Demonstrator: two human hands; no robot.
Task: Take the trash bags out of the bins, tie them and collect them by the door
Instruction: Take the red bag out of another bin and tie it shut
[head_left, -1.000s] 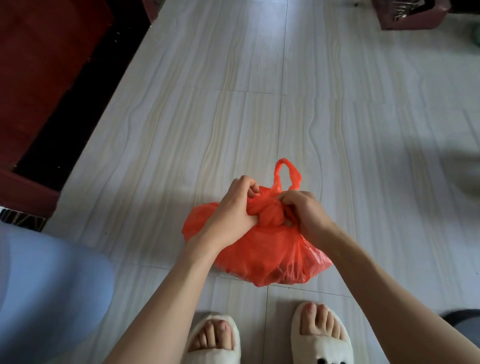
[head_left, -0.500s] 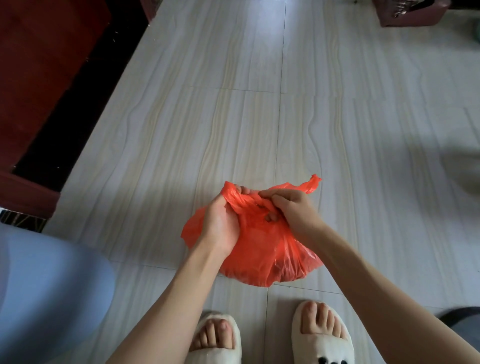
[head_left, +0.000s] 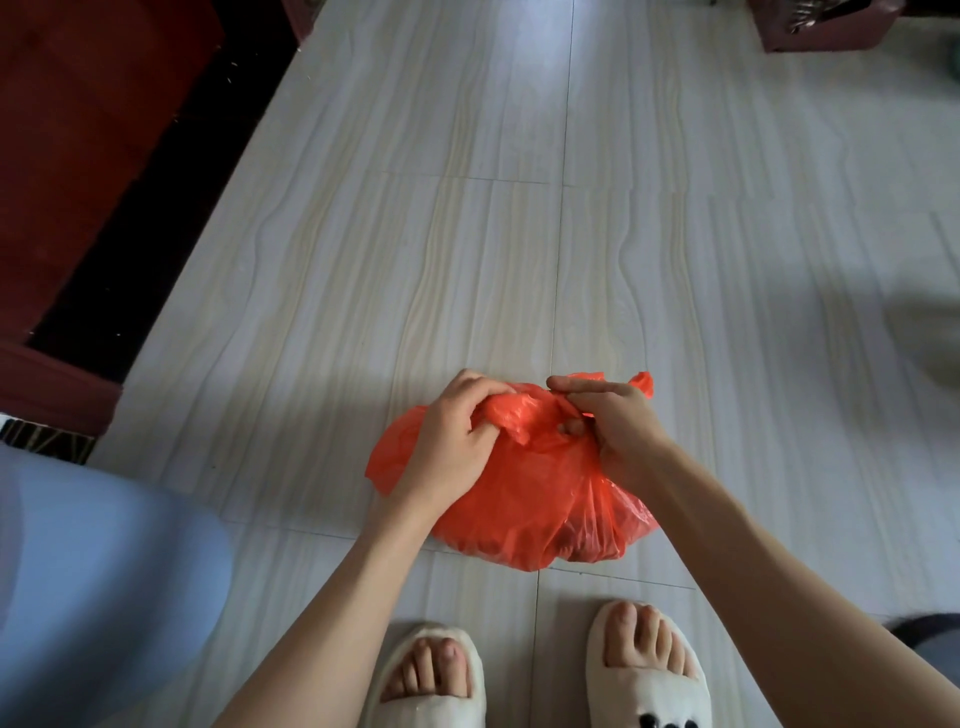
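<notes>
A full orange-red trash bag (head_left: 524, 504) sits on the pale tiled floor just ahead of my feet. My left hand (head_left: 454, 434) is clenched around the bag's left handle strip, bunching the plastic in its fist. My right hand (head_left: 610, 421) pinches the right handle strip, whose loose end pokes out past my fingers at the upper right. The two strips cross between my hands over the bag's mouth. Dark contents show faintly through the plastic at the lower right.
A dark red wooden door (head_left: 88, 150) and its frame fill the upper left. A light blue bin (head_left: 88, 587) stands at the lower left. A dark red box (head_left: 826, 26) sits at the top right. My feet in white slippers (head_left: 644, 675) stand below the bag.
The upright handle loop from a second ago has been pulled down and flattened. Both hands have drawn the strips sideways and lower over the bag's top, and the bag has settled wider on the floor.
</notes>
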